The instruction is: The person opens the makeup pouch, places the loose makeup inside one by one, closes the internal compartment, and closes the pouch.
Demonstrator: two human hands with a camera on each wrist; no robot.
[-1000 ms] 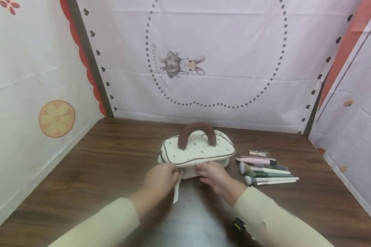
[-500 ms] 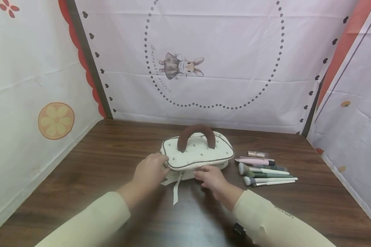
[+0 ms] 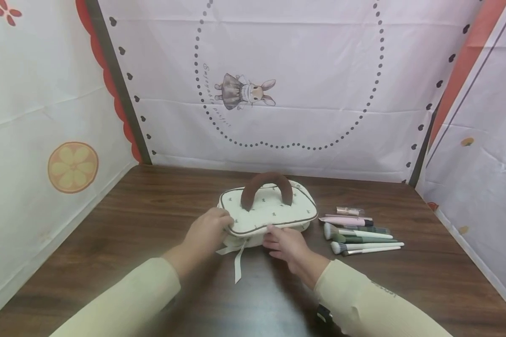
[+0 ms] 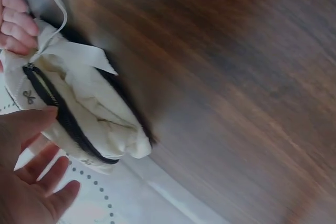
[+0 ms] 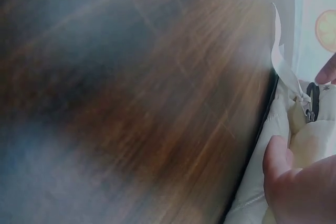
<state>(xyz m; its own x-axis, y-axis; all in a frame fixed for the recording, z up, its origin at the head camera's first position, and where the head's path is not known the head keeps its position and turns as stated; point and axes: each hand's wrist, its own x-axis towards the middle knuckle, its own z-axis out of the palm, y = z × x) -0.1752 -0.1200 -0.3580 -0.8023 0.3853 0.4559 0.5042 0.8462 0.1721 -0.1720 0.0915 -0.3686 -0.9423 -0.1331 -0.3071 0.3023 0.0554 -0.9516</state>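
Observation:
A white fabric cosmetic bag (image 3: 278,213) with small printed bows stands on the table, its padded brown handle (image 3: 266,179) arching up from the lid. My left hand (image 3: 206,231) is at the bag's left front corner; in the left wrist view its thumb (image 4: 39,120) lies beside the dark zipper (image 4: 68,124), the other fingers spread apart over the lid side. My right hand (image 3: 293,248) rests against the front, thumb at the lid's edge, fingers relaxed along the side. Between the hands a white ribbon (image 3: 238,267) hangs from the zipper pull (image 5: 310,114).
Right of the bag lie several makeup brushes (image 3: 367,238), a pink pen-like item (image 3: 346,221) and a small clear-capped tube (image 3: 349,211). Printed cloth (image 3: 312,70) walls in the brown wooden table (image 3: 152,210) at the back and both sides.
My left hand has left the zipper pull and ribbon and moved left and up to the bag's left corner. My right hand stays at the front, its thumb now higher at the lid edge.

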